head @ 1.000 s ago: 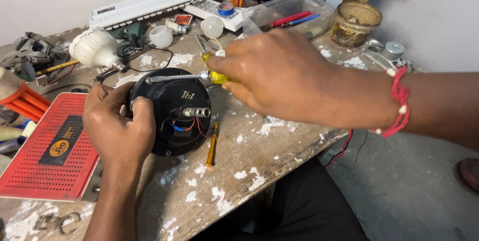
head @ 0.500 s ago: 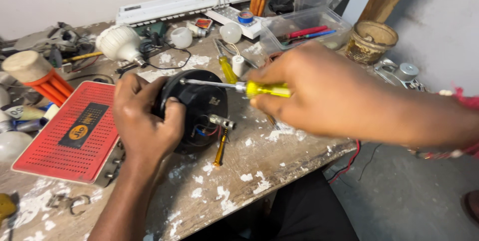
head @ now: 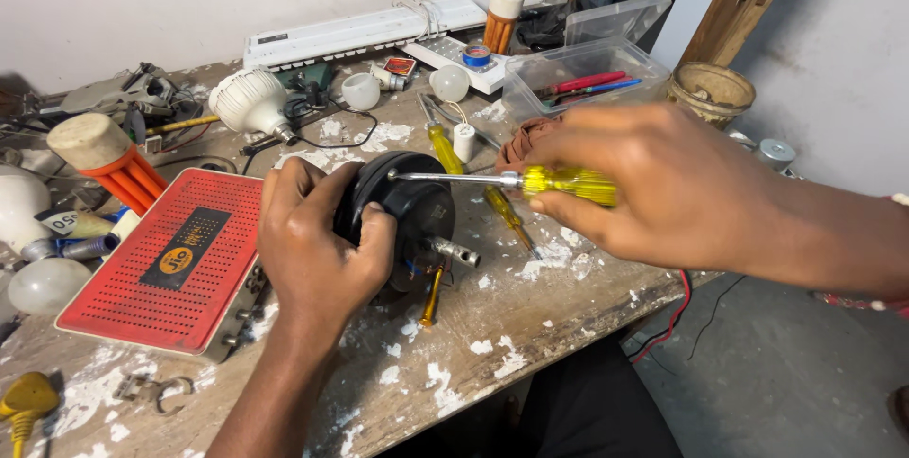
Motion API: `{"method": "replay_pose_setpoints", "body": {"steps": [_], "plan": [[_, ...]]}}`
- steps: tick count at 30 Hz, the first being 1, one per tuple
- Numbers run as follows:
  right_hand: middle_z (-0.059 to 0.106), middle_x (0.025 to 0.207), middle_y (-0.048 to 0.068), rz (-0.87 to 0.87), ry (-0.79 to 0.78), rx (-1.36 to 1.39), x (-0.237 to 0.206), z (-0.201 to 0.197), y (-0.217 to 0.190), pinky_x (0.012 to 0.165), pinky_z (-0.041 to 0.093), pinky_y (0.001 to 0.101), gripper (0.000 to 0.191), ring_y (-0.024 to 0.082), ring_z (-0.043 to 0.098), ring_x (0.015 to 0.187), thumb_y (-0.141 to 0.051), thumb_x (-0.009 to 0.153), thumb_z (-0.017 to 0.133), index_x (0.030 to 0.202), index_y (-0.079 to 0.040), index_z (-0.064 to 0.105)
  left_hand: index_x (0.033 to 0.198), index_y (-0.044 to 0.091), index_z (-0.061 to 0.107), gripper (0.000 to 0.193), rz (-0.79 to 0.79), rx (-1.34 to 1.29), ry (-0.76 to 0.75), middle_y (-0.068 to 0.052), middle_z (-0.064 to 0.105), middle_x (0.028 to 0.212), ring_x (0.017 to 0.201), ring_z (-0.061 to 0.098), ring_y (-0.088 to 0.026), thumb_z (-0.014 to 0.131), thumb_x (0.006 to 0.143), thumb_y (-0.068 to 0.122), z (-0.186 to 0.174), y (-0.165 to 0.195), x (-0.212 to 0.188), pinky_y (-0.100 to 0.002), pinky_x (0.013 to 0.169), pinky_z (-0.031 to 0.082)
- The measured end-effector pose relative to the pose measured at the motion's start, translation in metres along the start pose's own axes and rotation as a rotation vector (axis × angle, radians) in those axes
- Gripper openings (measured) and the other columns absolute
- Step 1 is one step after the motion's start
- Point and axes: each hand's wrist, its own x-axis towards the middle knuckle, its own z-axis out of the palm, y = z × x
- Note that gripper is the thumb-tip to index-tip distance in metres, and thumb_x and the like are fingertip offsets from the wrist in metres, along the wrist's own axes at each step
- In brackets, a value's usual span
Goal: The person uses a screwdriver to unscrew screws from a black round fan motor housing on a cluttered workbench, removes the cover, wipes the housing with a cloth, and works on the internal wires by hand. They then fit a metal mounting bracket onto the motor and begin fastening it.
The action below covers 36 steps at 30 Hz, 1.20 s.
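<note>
At far left on the paint-flecked counter (head: 530, 325) lay a red perforated box (head: 161, 259), flat, just beside the left hand (head: 317, 245). That hand's fingers (head: 374, 231) were wrapped over the near-left side of a round black motor housing (head: 417, 207) at counter centre, a metal shaft sticking out on its right. To the right, the right hand (head: 653, 183) had its fingers pinched on a yellow-handled screwdriver (head: 530, 180), held level, tip touching the housing's top.

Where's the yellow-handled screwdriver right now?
Head view, centre-right: the yellow-handled screwdriver is in the right hand, tip against the black round motor housing gripped by the left hand.
</note>
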Motion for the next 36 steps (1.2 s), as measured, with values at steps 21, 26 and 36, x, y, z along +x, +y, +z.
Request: {"method": "replay_pose_setpoints", "body": {"steps": [21,26,36], "plan": [[0.071,0.097,0.013,-0.009,0.239,0.17,-0.004,0.061,0.0,0.049,0.055,0.0293,0.037,0.016,0.068,0.061,-0.02,0.087,0.077,0.118,0.0,0.072,0.137,-0.003,0.043,0.054,-0.361,-0.629,-0.343,-0.022,0.064,0.128,0.121,0.064,-0.026,0.064,0.093,0.018,0.009,-0.024,0.001,-0.038,0.107,0.047],[0.07,0.092,0.013,-0.207,0.248,-0.041,0.005,0.053,0.008,0.048,0.054,0.0323,0.038,0.019,0.067,0.059,-0.021,0.087,0.078,0.118,0.002,0.072,0.136,-0.003,0.042,0.052,-0.337,-0.638,-0.332,-0.023,0.063,0.129,0.121,0.063,-0.027,0.063,0.093,0.018,0.01,-0.026,0.0,-0.039,0.107,0.047],[0.064,0.067,0.002,0.363,-0.161,0.454,0.014,0.048,0.013,0.031,0.041,0.0264,0.034,0.008,0.044,0.036,-0.032,0.092,0.069,0.121,-0.015,0.079,0.134,-0.004,0.042,0.053,-0.327,-0.497,-0.346,-0.023,0.065,0.124,0.117,0.066,-0.027,0.065,0.091,0.018,0.013,-0.027,0.002,-0.04,0.104,0.048]]}}
